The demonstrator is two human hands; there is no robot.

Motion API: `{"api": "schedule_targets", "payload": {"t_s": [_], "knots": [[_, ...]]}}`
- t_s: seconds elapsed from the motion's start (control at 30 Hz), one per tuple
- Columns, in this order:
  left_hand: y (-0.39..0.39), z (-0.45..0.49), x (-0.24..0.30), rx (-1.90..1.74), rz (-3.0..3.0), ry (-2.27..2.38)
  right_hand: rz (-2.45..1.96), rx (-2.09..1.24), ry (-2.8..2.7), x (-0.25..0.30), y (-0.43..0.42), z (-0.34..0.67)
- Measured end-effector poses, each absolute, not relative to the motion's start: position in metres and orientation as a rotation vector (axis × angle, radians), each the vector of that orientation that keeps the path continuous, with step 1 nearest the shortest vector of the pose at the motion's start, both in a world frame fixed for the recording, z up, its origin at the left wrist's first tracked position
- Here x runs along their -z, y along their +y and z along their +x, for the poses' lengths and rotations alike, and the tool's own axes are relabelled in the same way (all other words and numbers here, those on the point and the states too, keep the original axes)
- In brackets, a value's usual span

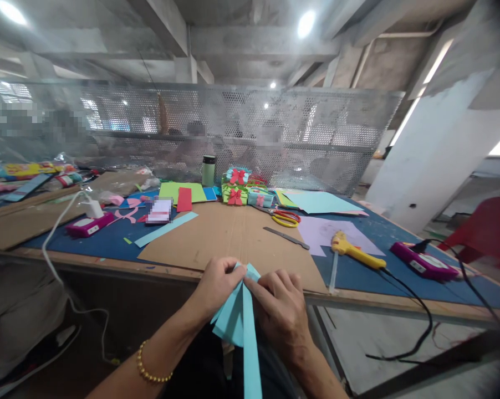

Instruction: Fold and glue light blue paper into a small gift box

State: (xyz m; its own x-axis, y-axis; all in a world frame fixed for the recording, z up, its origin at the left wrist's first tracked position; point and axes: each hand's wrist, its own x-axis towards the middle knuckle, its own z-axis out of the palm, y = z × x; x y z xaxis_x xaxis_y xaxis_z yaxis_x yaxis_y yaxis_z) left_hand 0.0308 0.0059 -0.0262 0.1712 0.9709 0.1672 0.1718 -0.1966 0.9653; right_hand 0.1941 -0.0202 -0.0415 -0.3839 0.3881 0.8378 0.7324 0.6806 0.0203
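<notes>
Both my hands hold a folded piece of light blue paper (237, 321) just in front of the table's near edge. My left hand (219, 285), with a gold bead bracelet on its wrist, pinches the paper's upper left part. My right hand (281, 310) pinches the fold beside it, fingers closed on the paper. A long strip of the same blue paper hangs down between my forearms. A brown cardboard sheet (233, 235) lies on the table right beyond my hands.
On the blue table: yellow glue gun (356, 252) with a black cable, magenta box (424, 263), scissors (285, 217), metal ruler (286, 237), small gift boxes with bows (244, 188), coloured paper sheets, a green flask (208, 170). A mesh screen stands behind; a red chair (489, 230) right.
</notes>
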Motion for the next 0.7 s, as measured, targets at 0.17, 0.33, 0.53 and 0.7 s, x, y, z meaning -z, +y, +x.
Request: {"api": "schedule_targets", "payload": {"t_s": [0.17, 0.33, 0.53, 0.7], "knots": [[0.0064, 0.0313, 0.0247, -1.084, 1.568, 1.136, -0.895, 0.562, -2.055, 0.0414, -0.0210, 0.1945], [0.0062, 0.0307, 0.0248, -1.075, 1.604, 1.135, -0.877, 0.560, -2.080, 0.0432, -0.0225, 0.1956], [0.0050, 0.0298, 0.0246, -1.090, 1.606, 1.118, -0.866, 0.581, -2.111, 0.0463, -0.0222, 0.1960], [0.0042, 0.0285, 0.0252, -1.103, 1.592, 1.121, -0.878, 0.532, -2.150, 0.0475, -0.0260, 0.1930]]}}
